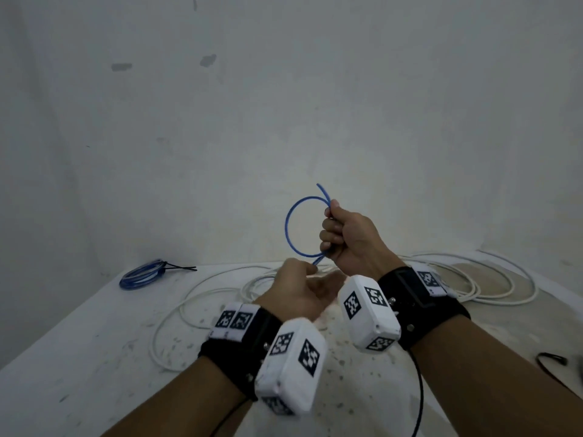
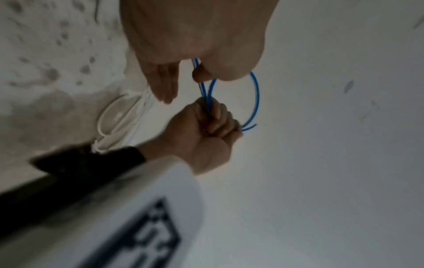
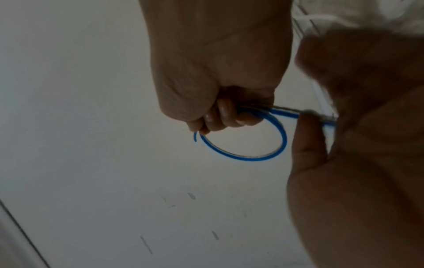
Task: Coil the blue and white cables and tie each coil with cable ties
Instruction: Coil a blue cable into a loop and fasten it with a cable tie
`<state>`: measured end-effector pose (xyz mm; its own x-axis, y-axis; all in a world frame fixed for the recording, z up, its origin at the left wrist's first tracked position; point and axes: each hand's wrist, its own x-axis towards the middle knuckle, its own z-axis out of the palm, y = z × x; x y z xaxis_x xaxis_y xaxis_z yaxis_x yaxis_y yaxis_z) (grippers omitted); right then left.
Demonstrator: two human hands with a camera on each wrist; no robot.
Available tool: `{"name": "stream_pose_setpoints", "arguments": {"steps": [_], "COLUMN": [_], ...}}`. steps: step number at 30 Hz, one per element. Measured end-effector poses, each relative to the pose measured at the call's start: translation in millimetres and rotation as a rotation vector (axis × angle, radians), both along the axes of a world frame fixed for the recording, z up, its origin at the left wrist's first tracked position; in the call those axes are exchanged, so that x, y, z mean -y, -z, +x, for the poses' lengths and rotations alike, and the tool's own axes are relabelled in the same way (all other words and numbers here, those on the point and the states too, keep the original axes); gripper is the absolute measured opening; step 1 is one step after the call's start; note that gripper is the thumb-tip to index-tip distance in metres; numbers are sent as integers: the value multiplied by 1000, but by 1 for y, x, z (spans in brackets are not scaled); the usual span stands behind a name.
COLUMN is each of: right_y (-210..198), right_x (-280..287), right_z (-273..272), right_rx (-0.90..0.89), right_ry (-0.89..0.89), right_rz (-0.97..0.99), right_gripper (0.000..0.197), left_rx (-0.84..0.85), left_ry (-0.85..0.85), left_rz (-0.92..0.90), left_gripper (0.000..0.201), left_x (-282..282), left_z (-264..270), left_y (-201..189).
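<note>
**First:** Head view first: where was the blue cable held against the two hands?

**Second:** It was held up off the table, in front of the wall, by the right hand. One round loop was seen standing nearly upright to the left of that fist, with the short free end poking up and away past the top knuckles. The running part was led down and toward the near side out of the bottom of the fist, straight into the left hand.

**First:** And the grips?

**Second:** The right hand's fingers were curled round the crossing of the loop. In the left wrist view the strand was pinched between the left thumb and the hand, while the other fingers were stretched out loosely. The left hand was the lower and nearer one, just beside the right, almost touching it.

**First:** So what is the next wrap judged to turn on?

**Second:** On the strand's line, probably: it ran from the left pinch up to the base of the loop, so another turn would likely be fed from below and laid beside the first.

**First:** The rest of the work?

**Second:** A blue coil, already tied with a black tie, was lying far left. The white cable was sprawled uncoiled beneath and to the right of the hands. Another black tie appeared to lie near right, though this could not be told for certain.
</note>
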<state>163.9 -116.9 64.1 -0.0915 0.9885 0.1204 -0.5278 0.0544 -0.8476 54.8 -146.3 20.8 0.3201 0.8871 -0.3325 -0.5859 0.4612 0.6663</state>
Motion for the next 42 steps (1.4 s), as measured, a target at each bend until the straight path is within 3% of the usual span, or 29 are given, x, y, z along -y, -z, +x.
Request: {"name": "stream_pose_setpoints", "arguments": {"steps": [2, 5, 11, 17, 24, 30, 42], "right_y": [6, 13, 18, 25, 29, 30, 29], "right_x": [2, 3, 4, 8, 10, 11, 0], "right_z": [11, 27, 44, 37, 18, 4, -6], "right_rx": [-17, -59, -75, 5, 51, 95, 89], "right_ry": [55, 109, 188, 97, -64, -196, -256], "right_rz": [-16, -34, -16, 7, 40, 85, 63], "right_gripper": [33, 34, 34, 32, 32, 31, 32], "left_rx": [-39, -52, -362, -728, -663, -659, -814], "left_ry": [-207, -389, -442, -475, -428, -507, -394], "left_rz": [57, 29, 237, 553, 729, 716, 934], "left_gripper": [25, 19, 24, 28, 18, 27, 19], "left_x": [-7, -11, -5, -12, -9, -10, -13], "left_z": [2, 4, 17, 2, -23, -42, -72], "left_y": [-8, -13, -6, -16, -32, -32, -46]}}
